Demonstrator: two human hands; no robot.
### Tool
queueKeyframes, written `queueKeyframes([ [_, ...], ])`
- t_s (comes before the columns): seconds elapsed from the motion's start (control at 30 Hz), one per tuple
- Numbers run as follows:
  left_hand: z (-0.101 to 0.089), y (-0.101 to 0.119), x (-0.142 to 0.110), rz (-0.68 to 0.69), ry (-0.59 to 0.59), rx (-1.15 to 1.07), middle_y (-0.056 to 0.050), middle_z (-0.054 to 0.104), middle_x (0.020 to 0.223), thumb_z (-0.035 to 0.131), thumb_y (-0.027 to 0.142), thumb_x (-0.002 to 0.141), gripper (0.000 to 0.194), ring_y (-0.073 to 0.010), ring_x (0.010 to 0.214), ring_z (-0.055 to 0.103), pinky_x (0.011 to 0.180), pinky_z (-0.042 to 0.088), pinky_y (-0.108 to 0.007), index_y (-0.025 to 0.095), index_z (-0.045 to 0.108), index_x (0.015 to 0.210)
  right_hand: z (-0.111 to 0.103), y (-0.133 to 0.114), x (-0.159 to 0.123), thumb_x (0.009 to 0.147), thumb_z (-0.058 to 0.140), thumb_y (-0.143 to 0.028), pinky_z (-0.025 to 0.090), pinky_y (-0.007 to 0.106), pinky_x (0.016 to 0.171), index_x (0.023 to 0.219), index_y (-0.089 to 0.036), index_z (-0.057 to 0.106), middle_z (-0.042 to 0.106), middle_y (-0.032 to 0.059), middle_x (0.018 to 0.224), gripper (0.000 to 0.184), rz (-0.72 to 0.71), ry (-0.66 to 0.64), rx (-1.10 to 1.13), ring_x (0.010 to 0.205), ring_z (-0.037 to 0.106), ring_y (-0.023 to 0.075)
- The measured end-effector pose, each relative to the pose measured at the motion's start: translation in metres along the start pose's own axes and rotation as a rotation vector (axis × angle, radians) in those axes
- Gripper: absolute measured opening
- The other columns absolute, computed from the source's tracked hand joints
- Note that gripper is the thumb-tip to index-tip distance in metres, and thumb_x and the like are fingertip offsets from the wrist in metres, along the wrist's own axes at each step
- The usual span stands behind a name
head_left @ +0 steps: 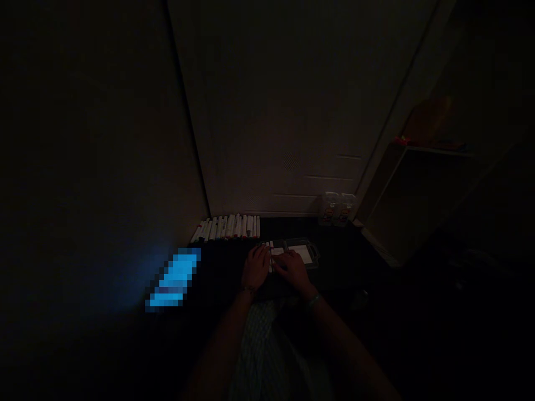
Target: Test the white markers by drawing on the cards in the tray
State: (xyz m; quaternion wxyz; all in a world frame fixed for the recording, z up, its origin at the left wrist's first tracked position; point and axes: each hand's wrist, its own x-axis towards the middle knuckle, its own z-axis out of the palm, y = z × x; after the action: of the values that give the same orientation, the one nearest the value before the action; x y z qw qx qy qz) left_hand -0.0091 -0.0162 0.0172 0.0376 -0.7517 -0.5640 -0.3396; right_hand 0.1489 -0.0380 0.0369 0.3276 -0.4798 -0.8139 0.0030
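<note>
Lying along the back left of the dark table [346, 253], a row of white markers [229, 226] is left outside the flat clear case [315, 252]. Over the case's left part, the left hand [256, 266] and right hand [294, 268] are held close together at slim white pieces [271, 244]. Whether any is pinched cannot be told. Some pieces seem already placed; the remaining count is unclear.

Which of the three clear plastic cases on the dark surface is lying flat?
The clear plastic case at the person's right hand, showing a white rectangular panel, lies flat. The other two clear plastic cases stand upright near the back wall.
</note>
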Motion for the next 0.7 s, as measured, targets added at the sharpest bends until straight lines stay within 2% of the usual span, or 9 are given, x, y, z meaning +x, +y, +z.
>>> queueKeyframes([
  [0.27,-0.0017,0.0012,-0.0002,-0.002,-0.008,0.03,0.001,0.05,0.129,0.03,0.033,0.09,0.037,-0.0192,0.12,0.038,0.098,0.038,-0.039,0.029,0.049,0.122,-0.0019,0.0001,0.0013,0.085,0.051,-0.039,0.034,0.033,0.084,0.107,-0.029,0.061,0.063,0.0019,0.1,0.026,-0.006,-0.03,-0.018,0.096,0.049,0.02],
  [0.7,-0.0058,0.0043,-0.0008,0.0,-0.023,0.059,0.001,0.049,0.129,0.032,0.037,0.09,0.037,-0.0208,0.118,0.038,0.096,0.04,-0.038,0.031,0.05,0.122,-0.0005,0.0021,-0.0001,0.077,0.06,-0.042,0.035,0.034,0.086,0.123,-0.029,0.048,0.059,0.0019,0.11,0.048,0.091,0.019,-0.005,0.101,0.047,0.0221],
])
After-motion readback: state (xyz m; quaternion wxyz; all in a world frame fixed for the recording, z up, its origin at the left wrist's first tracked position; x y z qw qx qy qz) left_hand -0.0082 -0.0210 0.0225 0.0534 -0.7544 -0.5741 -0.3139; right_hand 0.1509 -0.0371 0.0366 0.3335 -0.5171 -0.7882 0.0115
